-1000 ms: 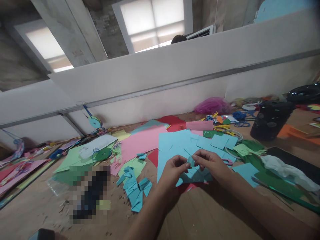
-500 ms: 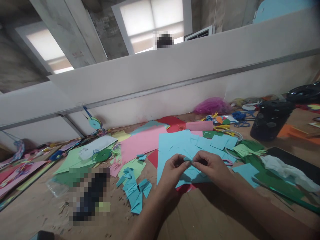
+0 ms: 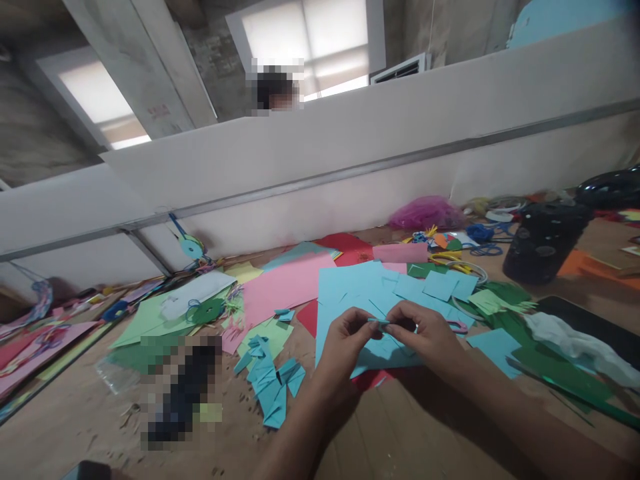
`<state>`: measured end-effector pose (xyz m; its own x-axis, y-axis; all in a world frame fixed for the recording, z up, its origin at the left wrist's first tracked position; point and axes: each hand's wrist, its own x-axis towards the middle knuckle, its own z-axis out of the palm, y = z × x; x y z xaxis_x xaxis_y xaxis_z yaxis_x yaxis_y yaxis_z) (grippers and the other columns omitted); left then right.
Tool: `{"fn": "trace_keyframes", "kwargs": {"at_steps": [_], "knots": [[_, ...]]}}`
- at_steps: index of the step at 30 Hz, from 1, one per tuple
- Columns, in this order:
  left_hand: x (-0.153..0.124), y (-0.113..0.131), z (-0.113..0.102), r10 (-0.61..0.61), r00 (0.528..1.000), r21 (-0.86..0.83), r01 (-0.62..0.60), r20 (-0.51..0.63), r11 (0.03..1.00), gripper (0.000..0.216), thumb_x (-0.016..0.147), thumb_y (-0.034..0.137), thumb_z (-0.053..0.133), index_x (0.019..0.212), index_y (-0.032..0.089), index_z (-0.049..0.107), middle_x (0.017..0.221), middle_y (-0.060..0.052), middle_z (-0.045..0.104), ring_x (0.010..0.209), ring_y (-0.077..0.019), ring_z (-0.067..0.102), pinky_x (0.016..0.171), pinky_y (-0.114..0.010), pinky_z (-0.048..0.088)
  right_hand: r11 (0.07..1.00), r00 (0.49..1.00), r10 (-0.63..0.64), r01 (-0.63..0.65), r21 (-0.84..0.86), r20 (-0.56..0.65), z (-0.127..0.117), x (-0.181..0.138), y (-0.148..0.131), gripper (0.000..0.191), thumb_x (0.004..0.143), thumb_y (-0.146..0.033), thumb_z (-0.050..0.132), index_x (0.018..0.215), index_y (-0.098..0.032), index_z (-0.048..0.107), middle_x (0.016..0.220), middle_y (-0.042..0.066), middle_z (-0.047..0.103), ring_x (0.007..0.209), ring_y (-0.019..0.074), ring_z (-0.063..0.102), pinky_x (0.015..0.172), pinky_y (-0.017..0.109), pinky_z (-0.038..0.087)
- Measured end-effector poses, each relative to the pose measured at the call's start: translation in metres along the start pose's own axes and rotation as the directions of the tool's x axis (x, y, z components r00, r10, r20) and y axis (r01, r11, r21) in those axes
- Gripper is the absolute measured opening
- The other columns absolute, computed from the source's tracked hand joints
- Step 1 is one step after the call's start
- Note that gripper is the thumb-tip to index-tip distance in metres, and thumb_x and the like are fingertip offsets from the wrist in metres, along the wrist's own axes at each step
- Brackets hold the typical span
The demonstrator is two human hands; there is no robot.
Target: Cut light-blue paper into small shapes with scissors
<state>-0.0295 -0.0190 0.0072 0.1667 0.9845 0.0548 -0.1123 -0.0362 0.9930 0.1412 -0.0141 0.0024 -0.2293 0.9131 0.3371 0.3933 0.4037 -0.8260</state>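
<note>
Both my hands meet above a large light-blue sheet of paper point(image 3: 340, 293). My left hand point(image 3: 353, 333) pinches a small folded piece of blue paper point(image 3: 381, 323) between thumb and fingertips. From the other side my right hand point(image 3: 417, 328) pinches the same piece, the fingertips nearly touching. Most of the piece is hidden by my fingers. To the left lies a heap of folded blue paper pieces point(image 3: 270, 383). Light-blue paper squares point(image 3: 440, 285) rest on the right of the sheet, and a pink scissors handle point(image 3: 457, 326) shows beside my right hand.
A black cup point(image 3: 545, 240) stands at right, near a crumpled white tissue point(image 3: 580, 347) and a dark phone-like slab point(image 3: 595, 327). Pink paper point(image 3: 285, 287) and green paper point(image 3: 145, 320) lie left. A white partition point(image 3: 320, 143) closes the back; a person's head shows above it.
My fingers have tilted the small blue paper flatter and drawn closer around it. Behind the partition, the person's head has moved left.
</note>
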Motion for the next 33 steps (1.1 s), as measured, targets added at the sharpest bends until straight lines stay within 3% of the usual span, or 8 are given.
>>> {"fn": "trace_keyframes", "kwargs": {"at_steps": [5, 13, 20, 28, 33], "knots": [[-0.001, 0.0, 0.001, -0.057, 0.998, -0.06, 0.055, -0.032, 0.997, 0.032, 0.065, 0.044, 0.079, 0.068, 0.017, 0.062, 0.064, -0.003, 0.066, 0.066, -0.0175, 0.062, 0.072, -0.03, 0.046, 0.999, 0.999, -0.04, 0.04, 0.007, -0.021, 0.0, -0.001, -0.003, 0.016, 0.085, -0.031, 0.057, 0.072, -0.021, 0.057, 0.07, 0.0, 0.058, 0.065, 0.0159, 0.05, 0.059, 0.028, 0.036], [0.001, -0.01, -0.003, -0.104, 0.988, -0.093, 0.093, -0.113, 0.991, 0.034, 0.063, 0.047, 0.079, 0.071, 0.018, 0.064, 0.066, -0.001, 0.062, 0.07, -0.0152, 0.058, 0.074, -0.028, 0.043, 0.992, 0.997, 0.061, -0.067, 0.111, 0.056, 0.005, 0.0, 0.008, 0.019, 0.083, -0.038, 0.06, 0.077, -0.021, 0.058, 0.069, -0.002, 0.055, 0.063, 0.0148, 0.046, 0.057, 0.027, 0.036], [0.0, -0.016, 0.002, -0.161, 0.983, -0.314, 0.128, -0.083, 0.941, 0.034, 0.062, 0.044, 0.082, 0.074, 0.017, 0.064, 0.069, 0.002, 0.059, 0.063, -0.0115, 0.058, 0.072, -0.027, 0.045, 0.996, 0.998, -0.009, 0.003, 0.091, 0.059, 0.003, 0.0, 0.002, 0.022, 0.085, -0.037, 0.057, 0.07, -0.021, 0.054, 0.066, -0.002, 0.051, 0.065, 0.0157, 0.046, 0.06, 0.028, 0.036], [0.0, -0.005, 0.001, -0.112, 0.991, -0.136, 0.101, -0.078, 0.986, 0.036, 0.055, 0.041, 0.085, 0.073, 0.019, 0.063, 0.07, 0.001, 0.062, 0.065, -0.0139, 0.059, 0.068, -0.027, 0.045, 0.989, 0.997, 0.067, -0.072, 0.127, 0.042, 0.004, 0.001, 0.011, 0.023, 0.085, -0.041, 0.057, 0.075, -0.02, 0.058, 0.069, -0.001, 0.056, 0.062, 0.0146, 0.047, 0.055, 0.026, 0.036], [-0.002, -0.005, 0.001, -0.052, 0.999, 0.032, 0.052, -0.012, 0.998, 0.026, 0.072, 0.043, 0.072, 0.072, 0.018, 0.065, 0.068, -0.002, 0.063, 0.066, -0.0148, 0.057, 0.067, -0.028, 0.042, 0.992, 0.996, 0.075, -0.078, 0.097, 0.038, 0.001, 0.001, 0.009, 0.024, 0.085, -0.042, 0.057, 0.074, -0.021, 0.058, 0.068, -0.001, 0.055, 0.064, 0.0158, 0.049, 0.057, 0.027, 0.036]]}}
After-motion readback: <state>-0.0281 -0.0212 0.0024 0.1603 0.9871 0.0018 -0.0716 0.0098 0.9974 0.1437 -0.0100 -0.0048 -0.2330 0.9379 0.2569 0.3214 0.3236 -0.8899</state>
